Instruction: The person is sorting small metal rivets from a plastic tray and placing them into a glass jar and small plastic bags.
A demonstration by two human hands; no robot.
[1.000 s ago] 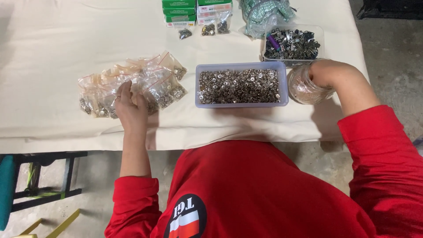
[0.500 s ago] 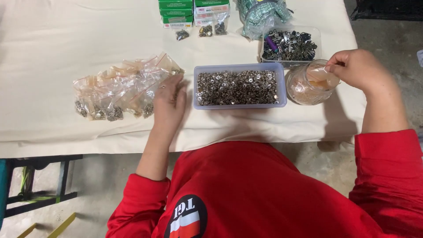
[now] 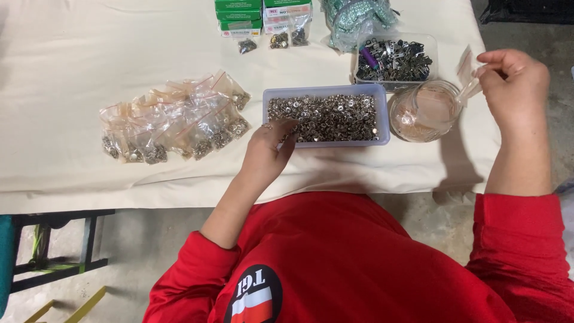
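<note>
A pale blue plastic tray (image 3: 384, 113) full of small silver metal fasteners sits in the middle of the cream-covered table (image 3: 72, 66). My left hand (image 3: 269, 149) reaches into its near left corner, fingertips among the fasteners. My right hand (image 3: 514, 81) is raised at the right and pinches a small clear zip bag (image 3: 467, 78) just above a round clear container (image 3: 424, 110) that holds more empty bags. A heap of small filled zip bags (image 3: 173, 122) lies to the left of the tray.
A clear tub of dark metal parts (image 3: 394, 58) stands behind the tray. Green and white boxes (image 3: 245, 15) with a few small bags sit at the table's far edge, beside a greenish bundle (image 3: 356, 18). The floor and a dark frame (image 3: 54, 263) show below.
My left hand moved right from the heap of filled bags to the tray. My right hand lifted a clear bag out of the round container and moved right.
</note>
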